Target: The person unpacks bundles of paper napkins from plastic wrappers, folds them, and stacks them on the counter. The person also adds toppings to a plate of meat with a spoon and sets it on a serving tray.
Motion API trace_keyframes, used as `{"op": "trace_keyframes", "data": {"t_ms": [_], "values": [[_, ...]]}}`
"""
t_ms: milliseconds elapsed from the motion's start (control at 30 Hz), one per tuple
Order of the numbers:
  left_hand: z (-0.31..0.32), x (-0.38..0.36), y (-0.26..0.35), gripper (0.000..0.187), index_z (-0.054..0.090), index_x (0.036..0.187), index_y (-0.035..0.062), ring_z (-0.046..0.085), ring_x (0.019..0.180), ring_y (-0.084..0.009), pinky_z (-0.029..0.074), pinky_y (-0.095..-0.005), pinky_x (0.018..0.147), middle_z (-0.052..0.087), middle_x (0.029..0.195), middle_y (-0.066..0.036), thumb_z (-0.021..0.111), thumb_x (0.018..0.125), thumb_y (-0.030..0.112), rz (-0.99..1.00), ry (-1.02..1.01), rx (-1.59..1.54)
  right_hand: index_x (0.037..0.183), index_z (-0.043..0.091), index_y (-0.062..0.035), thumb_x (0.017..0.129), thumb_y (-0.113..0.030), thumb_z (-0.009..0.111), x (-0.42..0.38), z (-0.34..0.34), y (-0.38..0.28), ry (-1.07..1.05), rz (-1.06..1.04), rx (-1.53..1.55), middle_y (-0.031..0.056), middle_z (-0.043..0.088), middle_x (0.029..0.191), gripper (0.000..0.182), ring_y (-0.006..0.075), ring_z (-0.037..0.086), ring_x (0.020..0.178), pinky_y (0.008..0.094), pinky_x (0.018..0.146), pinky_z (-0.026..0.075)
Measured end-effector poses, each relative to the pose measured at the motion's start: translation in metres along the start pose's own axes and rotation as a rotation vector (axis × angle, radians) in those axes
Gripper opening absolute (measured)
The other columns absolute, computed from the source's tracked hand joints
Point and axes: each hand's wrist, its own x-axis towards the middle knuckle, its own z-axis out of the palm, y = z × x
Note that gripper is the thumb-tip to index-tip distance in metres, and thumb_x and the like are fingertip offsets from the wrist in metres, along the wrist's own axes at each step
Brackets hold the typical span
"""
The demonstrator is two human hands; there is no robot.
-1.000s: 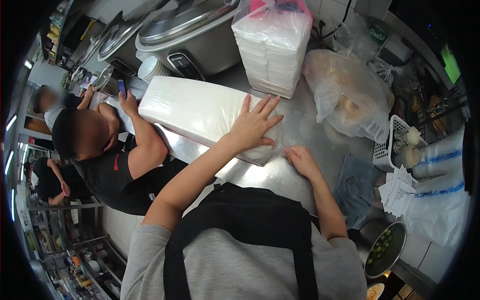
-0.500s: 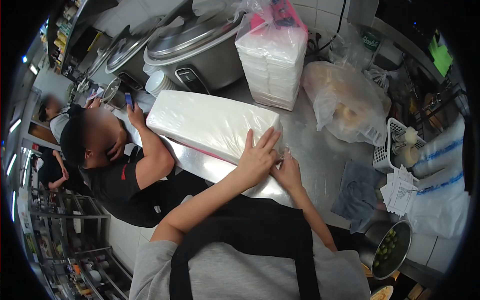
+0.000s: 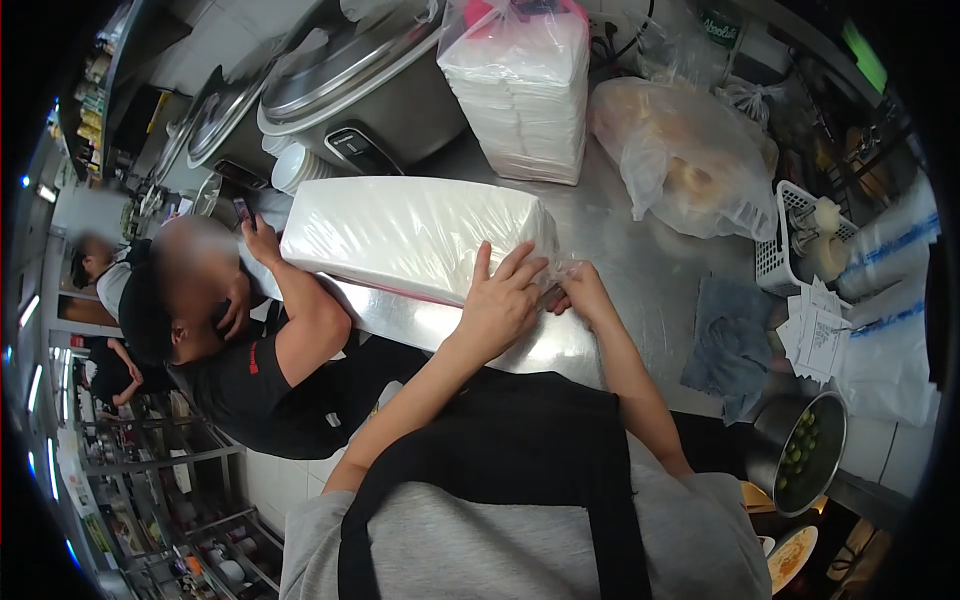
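Note:
A long white pack (image 3: 400, 225) in clear plastic wrap, its contents looking like stacked paper napkins, lies on the steel counter in front of me. My left hand (image 3: 500, 305) rests on the near right end of the pack, fingers spread over the plastic. Just to its right, my right hand (image 3: 585, 295) has its fingers closed on the loose clear plastic wrap (image 3: 562, 275) at the pack's end. A little crumpled film shows between the two hands. The underside of the pack is hidden.
Behind the pack stand a bagged napkin stack (image 3: 520, 100) and rice cookers (image 3: 360, 90). To the right are a filled plastic bag (image 3: 690, 160), a white basket (image 3: 775, 250), a blue-grey cloth (image 3: 730, 340) and a bowl of green fruit (image 3: 800, 450). A co-worker (image 3: 250, 360) holding a phone leans in on the left.
My right hand has drawn slightly away from my left, with plastic film stretched between them. My left hand stays on the pack's end. The camera view has shifted a little.

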Motion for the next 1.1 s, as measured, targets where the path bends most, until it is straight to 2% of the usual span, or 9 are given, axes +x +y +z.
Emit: {"op": "trace_keyframes", "data": {"t_ms": [133,200,233,367,567,700,967,1067,1100], "values": [[-0.005,0.0,-0.001,0.012,0.059,0.074,0.0078,0.034,0.124,-0.0229,0.018,-0.0602,0.099,0.05,0.119,-0.002,0.061,0.067,0.017,-0.005,-0.001,-0.08,0.076,0.06,0.0058,0.082,-0.002,0.047,-0.014,0.007,-0.015,-0.029,0.096,0.245,0.0118,0.06,0.058,0.017,0.0171,0.061,0.05,0.0273,0.043,0.049],[-0.006,0.006,0.003,0.016,0.059,0.079,0.0074,0.036,0.122,-0.0237,0.019,-0.0601,0.098,0.049,0.119,-0.004,0.06,0.067,0.017,-0.035,0.006,-0.063,0.077,0.06,0.0059,0.081,-0.003,0.047,-0.013,0.01,-0.009,0.096,-0.103,-0.254,0.0134,0.061,0.06,0.016,0.0178,0.061,0.051,0.0284,0.044,0.048],[-0.005,0.009,0.007,0.021,0.059,0.084,0.007,0.038,0.12,-0.0244,0.02,-0.06,0.097,0.049,0.118,-0.006,0.06,0.066,0.018,-0.065,0.004,-0.051,0.077,0.06,0.0049,0.081,-0.007,0.049,-0.021,0.013,-0.017,0.133,-0.233,-0.452,0.0194,0.061,0.064,0.017,0.0276,0.063,0.056,0.0374,0.05,0.049],[0.012,0.038,0.011,0.031,0.055,0.097,0.0052,0.04,0.115,-0.0257,0.025,-0.0588,0.095,0.046,0.118,-0.012,0.057,0.068,0.017,-0.009,0.123,0.207,0.086,0.059,0.0019,0.08,-0.013,0.05,-0.028,0.017,-0.018,0.259,-0.401,-0.717,0.0246,0.059,0.07,0.019,0.0424,0.058,0.07,0.0499,0.063,0.045],[0.012,0.05,0.008,0.024,0.058,0.094,0.006,0.044,0.1,-0.0225,0.026,-0.0566,0.095,0.051,0.098,-0.006,0.055,0.072,0.015,0.008,-0.09,0.325,0.082,0.056,0.0004,0.078,-0.011,0.052,-0.014,0.018,-0.026,0.358,-0.485,-0.82,0.0211,0.061,0.074,0.013,0.0406,0.059,0.071,0.0479,0.062,0.046],[0.017,0.047,0.001,0.018,0.059,0.088,0.0078,0.046,0.095,-0.0201,0.026,-0.055,0.095,0.051,0.088,-0.003,0.055,0.072,0.014,0.008,0.006,0.275,0.079,0.054,0.0009,0.077,-0.009,0.052,-0.007,0.008,-0.026,0.361,-0.485,-0.764,0.0206,0.061,0.076,0.01,0.041,0.058,0.07,0.048,0.063,0.046],[0.012,0.041,0.0,0.003,0.057,0.074,0.0121,0.052,0.087,-0.0181,0.027,-0.0526,0.094,0.052,0.078,0.0,0.055,0.071,0.012,-0.097,0.017,0.091,0.081,0.057,0.0015,0.078,-0.001,0.051,0.012,-0.004,0.012,-0.011,-0.174,-0.005,0.008,0.061,0.066,0.008,0.0149,0.061,0.059,0.0267,0.047,0.049],[0.015,0.037,0.001,0.009,0.058,0.078,0.0112,0.052,0.087,-0.019,0.027,-0.0521,0.094,0.054,0.083,-0.001,0.056,0.069,0.009,-0.032,0.078,0.056,0.081,0.058,0.0008,0.077,0.001,0.052,0.006,-0.012,0.005,-0.118,-0.095,0.202,0.0042,0.062,0.07,0.007,0.0125,0.061,0.06,0.024,0.049,0.05],[0.015,0.039,-0.002,0.009,0.058,0.078,0.0112,0.052,0.087,-0.019,0.027,-0.0521,0.094,0.054,0.083,-0.001,0.056,0.069,0.009,-0.028,0.087,0.054,0.083,0.059,0.0004,0.076,0.0,0.053,0.006,-0.014,0.005,-0.102,-0.063,0.166,0.0098,0.064,0.074,0.01,0.0184,0.063,0.062,0.0283,0.053,0.05]]}}
